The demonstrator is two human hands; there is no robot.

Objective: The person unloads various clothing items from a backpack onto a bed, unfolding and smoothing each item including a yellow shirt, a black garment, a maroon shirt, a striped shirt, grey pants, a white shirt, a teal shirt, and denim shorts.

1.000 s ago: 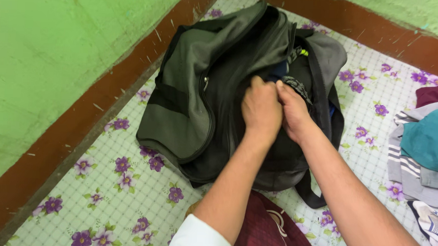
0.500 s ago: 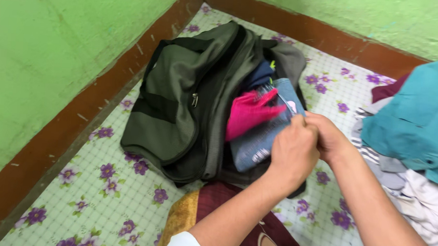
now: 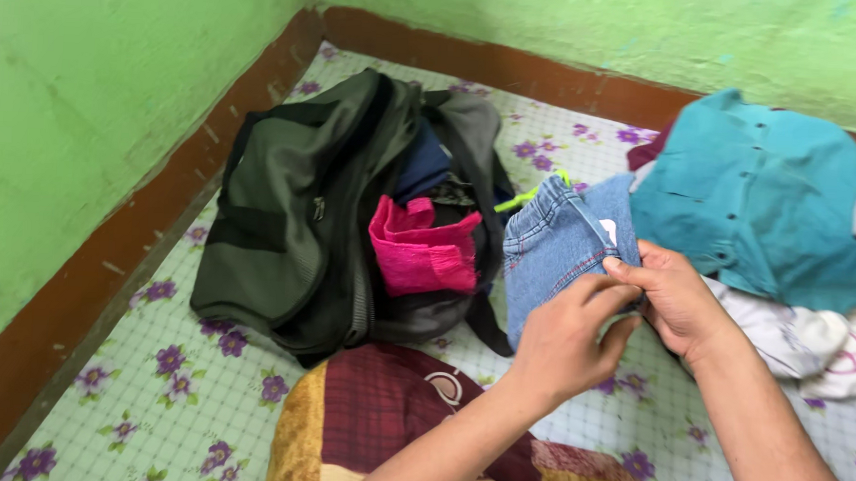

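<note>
A: What's different from half a second ago?

B: The denim garment (image 3: 557,245) is out of the bag now. Before, both hands sat at the bag's opening with the denim half inside, next to the pink cloth (image 3: 423,254). Now it lies on the bed sheet (image 3: 137,391), just beside the dark green bag (image 3: 298,214), toward the bed's right side.

A: Hands?

B: Left hand (image 3: 564,340) and right hand (image 3: 674,302) meet at the denim's near right edge. Fingers of both are narrow, pinched on the fabric, thumbs on top.

A: Bag?

B: Still unzipped, lying toward the far left corner of the bed, by the green wall (image 3: 84,105). The pink cloth stays in the opening, a dark blue item behind it.

A: Anything else close?

B: Teal shirt (image 3: 752,199) on the clothes pile at the right edge, touching the denim's far side. White and striped pieces under it. Maroon and yellow blanket (image 3: 389,424) at the near edge, below the left forearm.

A: What it means?

B: One piece has left the bag; more cloth is still inside. Judging from the grip, the denim is being handled, not set down yet.
</note>
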